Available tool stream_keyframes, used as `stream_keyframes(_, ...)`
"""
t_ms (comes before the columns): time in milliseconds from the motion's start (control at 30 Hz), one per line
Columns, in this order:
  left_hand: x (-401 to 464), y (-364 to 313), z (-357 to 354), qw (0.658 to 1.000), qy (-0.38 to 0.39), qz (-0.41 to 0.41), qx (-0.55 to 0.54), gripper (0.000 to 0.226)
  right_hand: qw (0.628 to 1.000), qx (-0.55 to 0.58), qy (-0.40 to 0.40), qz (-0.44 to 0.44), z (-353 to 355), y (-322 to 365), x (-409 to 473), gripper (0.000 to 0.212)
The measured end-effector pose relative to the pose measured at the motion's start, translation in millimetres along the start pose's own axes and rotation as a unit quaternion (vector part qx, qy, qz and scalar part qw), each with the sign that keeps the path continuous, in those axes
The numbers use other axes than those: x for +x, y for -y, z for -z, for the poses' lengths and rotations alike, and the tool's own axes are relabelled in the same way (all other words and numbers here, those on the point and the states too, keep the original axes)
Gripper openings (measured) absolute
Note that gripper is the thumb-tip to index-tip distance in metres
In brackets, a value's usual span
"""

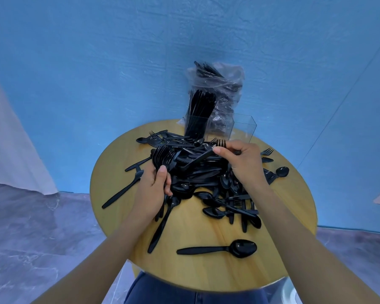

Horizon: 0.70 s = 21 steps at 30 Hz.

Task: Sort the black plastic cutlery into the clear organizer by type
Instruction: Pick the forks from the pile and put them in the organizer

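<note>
- Black plastic cutlery pile (198, 178) lies on the round wooden table (279, 244).
- Left hand (154, 189) grips a bunch of black forks (162, 155).
- Right hand (244, 161) pinches a single black fork (219, 144).
- Clear plastic organizer (242, 128) stands behind the pile, holding upright knives (199, 110).

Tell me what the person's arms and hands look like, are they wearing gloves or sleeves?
No gloves and no sleeves that show. The left hand and right hand are bare, and both forearms are bare all the way to the bottom of the picture. No rings, watch or bracelets can be seen. The thumbnails look short and unpainted. Blue jeans show at the bottom.
</note>
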<state>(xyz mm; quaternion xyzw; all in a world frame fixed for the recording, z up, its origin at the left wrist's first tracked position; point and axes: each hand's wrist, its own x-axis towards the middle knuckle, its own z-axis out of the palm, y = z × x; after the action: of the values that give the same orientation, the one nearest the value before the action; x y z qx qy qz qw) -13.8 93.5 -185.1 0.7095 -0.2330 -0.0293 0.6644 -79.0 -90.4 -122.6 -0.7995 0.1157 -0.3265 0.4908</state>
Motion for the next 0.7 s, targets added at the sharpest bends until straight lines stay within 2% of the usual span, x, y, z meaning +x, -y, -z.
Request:
stream_keyframes(233, 12, -15, -6, 1.000, 0.002, -0.009, -0.007, 0.022, 1.000, -0.001, -0.005, 0.017, 8, 7, 1, 0.027)
stream_keyframes(367, 14, -19, -8, 1.000, -0.001, -0.010, -0.009, 0.023, 0.999, 0.020, -0.019, 0.030, 10, 11, 0, 0.026)
stream_keyframes(533, 15, -23, -10, 0.999, 0.011, -0.013, -0.031, 0.019, 0.992, 0.007, 0.118, 0.042, 8, 14, -5, 0.006)
stream_keyframes(700, 14, -26, -15, 0.999, 0.021, -0.024, -0.035, 0.019, 0.986, -0.009, 0.164, 0.025, 15, 10, -9, 0.005)
